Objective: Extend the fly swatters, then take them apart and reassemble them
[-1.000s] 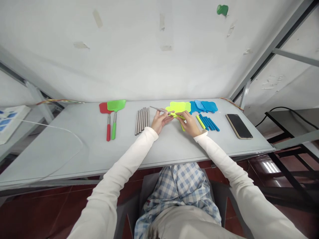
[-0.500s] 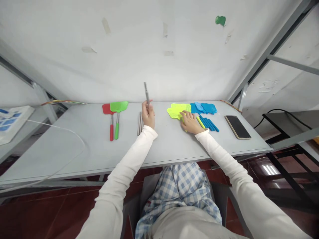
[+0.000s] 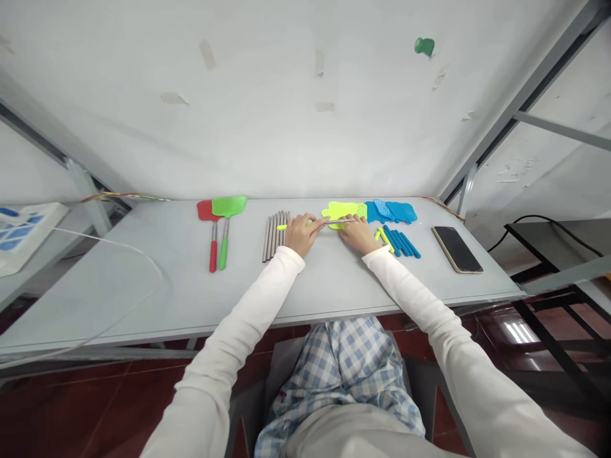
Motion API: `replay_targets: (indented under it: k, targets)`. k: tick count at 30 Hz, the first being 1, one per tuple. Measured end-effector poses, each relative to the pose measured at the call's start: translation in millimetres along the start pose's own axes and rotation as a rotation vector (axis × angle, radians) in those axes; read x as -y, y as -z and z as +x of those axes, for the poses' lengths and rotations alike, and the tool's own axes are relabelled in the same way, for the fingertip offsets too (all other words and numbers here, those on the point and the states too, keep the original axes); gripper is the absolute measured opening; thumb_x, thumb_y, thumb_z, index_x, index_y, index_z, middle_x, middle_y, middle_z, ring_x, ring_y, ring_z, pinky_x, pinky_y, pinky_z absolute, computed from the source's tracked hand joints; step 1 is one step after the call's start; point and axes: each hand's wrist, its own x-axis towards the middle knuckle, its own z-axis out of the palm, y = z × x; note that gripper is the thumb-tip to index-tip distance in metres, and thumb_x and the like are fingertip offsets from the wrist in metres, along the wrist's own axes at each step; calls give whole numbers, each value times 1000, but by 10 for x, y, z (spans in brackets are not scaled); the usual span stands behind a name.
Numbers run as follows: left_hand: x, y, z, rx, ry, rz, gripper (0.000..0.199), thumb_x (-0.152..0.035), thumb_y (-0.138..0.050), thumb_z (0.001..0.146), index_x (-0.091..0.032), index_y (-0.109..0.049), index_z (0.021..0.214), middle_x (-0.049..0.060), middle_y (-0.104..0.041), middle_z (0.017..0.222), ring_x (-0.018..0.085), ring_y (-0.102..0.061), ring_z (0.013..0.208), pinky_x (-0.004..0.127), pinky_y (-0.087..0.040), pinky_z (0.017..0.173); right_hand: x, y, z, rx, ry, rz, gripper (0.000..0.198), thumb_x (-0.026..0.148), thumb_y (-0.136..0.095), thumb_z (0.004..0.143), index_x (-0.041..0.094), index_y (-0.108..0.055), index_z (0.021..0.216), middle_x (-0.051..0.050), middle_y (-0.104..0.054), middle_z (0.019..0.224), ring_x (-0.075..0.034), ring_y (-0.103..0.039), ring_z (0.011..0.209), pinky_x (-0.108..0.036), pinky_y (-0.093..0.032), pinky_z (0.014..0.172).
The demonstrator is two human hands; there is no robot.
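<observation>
My left hand is closed around a yellow handle, whose end sticks out to the left. From that hand a thin metal rod runs level to my right hand, whose fingers are closed on its far end. Just behind my right hand lie yellow fly swatter heads, with blue swatter heads beside them. Several metal rods lie side by side at my left hand. To the right of my right hand are yellow handles and several blue handles.
A red fly swatter and a green fly swatter lie on the left of the grey table. A phone rests at the right. A white cable loops over the left side; the wall stands behind.
The metal rod, upright in my left hand before, now lies level between both hands. My left hand has moved right, uncovering the row of rods, and a yellow handle now shows in it.
</observation>
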Motion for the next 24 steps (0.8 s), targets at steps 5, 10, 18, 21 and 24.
replay_targets:
  k: [5,10,18,21,24]
  targets:
    - [-51,15,5,-32,52,-134,43,-50,-36,96,-32,-68,119,6,-59,80,19,-51,79,33,-33,77,-244,65,-15,-291,-146,266,30,22,-39,91,15,-64,108,-17,-68,97,-32,-52,105,-49,-36,93]
    - [-73,23,-5,-43,58,-169,42,-49,-38,95,-31,-69,118,8,-59,82,19,-51,78,33,-33,77,-403,124,22,-648,-373,1037,25,43,-49,86,24,-60,96,-7,-65,97,-25,-51,104,-43,-42,95]
    - [-84,-15,-35,-75,64,-109,36,-43,-43,95,-32,-70,115,7,-61,85,20,-52,81,34,-32,78,-267,246,-31,-249,-427,2127,18,25,-71,67,23,-55,75,1,-67,86,-13,-63,84,-28,-54,82]
    - [-78,-20,-46,-80,81,-117,38,-44,-42,95,-31,-70,117,7,-60,85,20,-51,81,34,-33,79,-176,299,-61,-278,-381,2192,18,21,-73,67,23,-58,78,1,-69,92,-14,-65,98,-26,-53,90]
    - [-75,-17,-50,-76,99,-132,39,-46,-41,95,-31,-69,118,7,-60,83,20,-51,81,34,-34,80,-153,283,-60,-349,-390,2174,17,21,-73,68,24,-61,80,1,-70,94,-14,-63,108,-26,-52,93]
